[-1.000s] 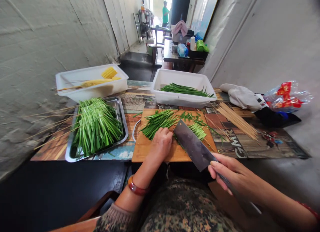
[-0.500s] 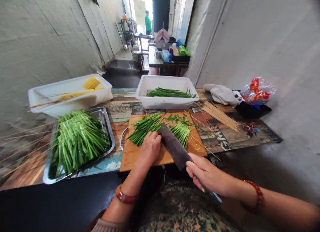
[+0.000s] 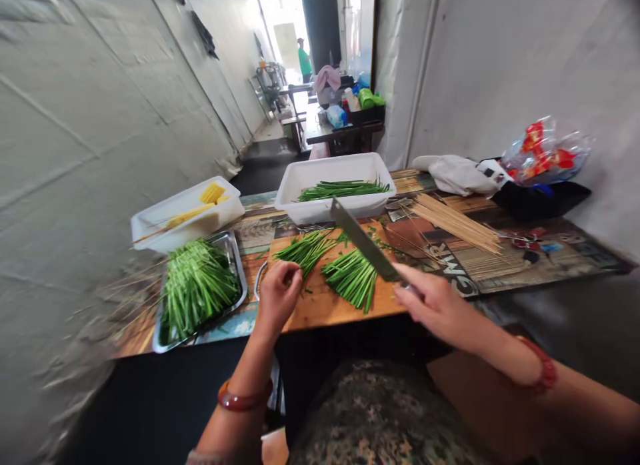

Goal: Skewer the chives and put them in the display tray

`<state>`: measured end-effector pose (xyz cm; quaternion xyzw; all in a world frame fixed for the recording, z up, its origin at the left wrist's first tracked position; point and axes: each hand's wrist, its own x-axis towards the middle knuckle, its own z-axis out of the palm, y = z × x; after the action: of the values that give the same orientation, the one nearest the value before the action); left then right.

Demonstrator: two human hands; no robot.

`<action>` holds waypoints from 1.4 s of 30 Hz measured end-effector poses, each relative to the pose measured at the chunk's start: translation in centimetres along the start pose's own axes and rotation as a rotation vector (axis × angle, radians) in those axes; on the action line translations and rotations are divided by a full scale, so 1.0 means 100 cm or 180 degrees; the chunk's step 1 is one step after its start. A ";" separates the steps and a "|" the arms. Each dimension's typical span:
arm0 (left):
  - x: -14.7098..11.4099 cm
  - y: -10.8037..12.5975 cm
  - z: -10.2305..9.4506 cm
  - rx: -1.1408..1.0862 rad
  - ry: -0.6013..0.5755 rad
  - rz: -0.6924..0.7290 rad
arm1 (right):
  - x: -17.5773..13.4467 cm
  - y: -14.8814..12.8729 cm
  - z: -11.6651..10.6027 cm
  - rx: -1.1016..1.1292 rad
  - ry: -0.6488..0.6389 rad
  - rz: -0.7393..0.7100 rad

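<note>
My right hand (image 3: 430, 301) grips the handle of a cleaver (image 3: 363, 243). Its blade is lifted above the wooden cutting board (image 3: 323, 313), seen nearly edge-on and pointing away from me. My left hand (image 3: 280, 288) is curled at the board's left edge, thumb and fingers drawn together; whether anything is inside cannot be made out. Beside it lies one bunch of green chives (image 3: 311, 246). A second, fanned-out bunch of chives (image 3: 353, 279) rests on the board below the blade. Small green scraps are scattered toward the board's far side.
At left, a metal tray (image 3: 242, 273) holds skewered chives (image 3: 200, 288). Behind it stands a white bin (image 3: 220, 219) with yellow skewered food. Another white bin (image 3: 330, 211) contains more chives. Bamboo skewers (image 3: 457, 225), a cap (image 3: 460, 175) and keys (image 3: 533, 241) lie at right.
The cleaver has risen off the board and turned edge-on. My left hand has drawn back leftward from the blade. The right-hand chive bunch now lies more spread out. The view has shifted too.
</note>
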<state>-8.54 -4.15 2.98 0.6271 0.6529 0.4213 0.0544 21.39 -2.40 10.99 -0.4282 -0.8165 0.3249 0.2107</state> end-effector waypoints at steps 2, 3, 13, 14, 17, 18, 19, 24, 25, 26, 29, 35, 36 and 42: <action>0.017 0.003 -0.001 0.0027 -0.0068 -0.0071 | 0.000 0.028 -0.021 -0.0766 0.0314 -0.0289; 0.028 0.005 0.003 0.0061 -0.0149 -0.0049 | 0.001 0.043 -0.028 -0.1195 0.0388 -0.0331; 0.098 0.035 0.060 0.1253 -0.0954 0.0346 | 0.026 0.113 -0.045 -0.2811 0.0013 0.0180; 0.096 0.036 0.060 0.1206 -0.1008 0.0465 | 0.027 0.118 -0.044 -0.2761 0.0014 0.0176; 0.077 0.037 0.055 0.0868 -0.1295 0.0819 | 0.024 0.132 -0.041 -0.2566 0.0108 0.0139; 0.069 0.036 0.053 0.0740 -0.1406 0.0910 | 0.022 0.136 -0.040 -0.2523 0.0156 0.0126; 0.060 0.035 0.051 0.0634 -0.1507 0.0985 | 0.019 0.138 -0.040 -0.2501 0.0206 0.0110; 0.021 0.029 0.052 0.0558 -0.1495 0.0981 | 0.016 0.118 -0.032 -0.2176 0.0501 -0.0191; 0.015 0.030 0.054 0.0573 -0.1412 0.0932 | 0.018 0.110 -0.025 -0.2010 0.0461 -0.0319; 0.009 0.030 0.056 0.0588 -0.1328 0.0883 | 0.020 0.102 -0.016 -0.1868 0.0384 -0.0438; -0.008 0.032 0.063 0.0569 -0.1189 0.0777 | 0.027 0.088 0.017 -0.1827 0.0259 -0.0573; -0.024 0.025 0.071 0.0150 -0.1090 0.0572 | 0.051 0.112 0.040 -0.1535 -0.0036 -0.0538; -0.027 0.025 0.070 -0.0011 -0.1022 0.0509 | 0.054 0.115 0.037 -0.1403 -0.0077 -0.0520; -0.031 0.027 0.032 -0.1223 0.0072 -0.0048 | 0.051 0.090 0.009 -0.1235 -0.0034 -0.0836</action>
<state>-3.88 -5.71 1.24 0.5955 0.5657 0.5448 0.1689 23.12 5.33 4.28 -0.3491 -0.9135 0.1339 0.1607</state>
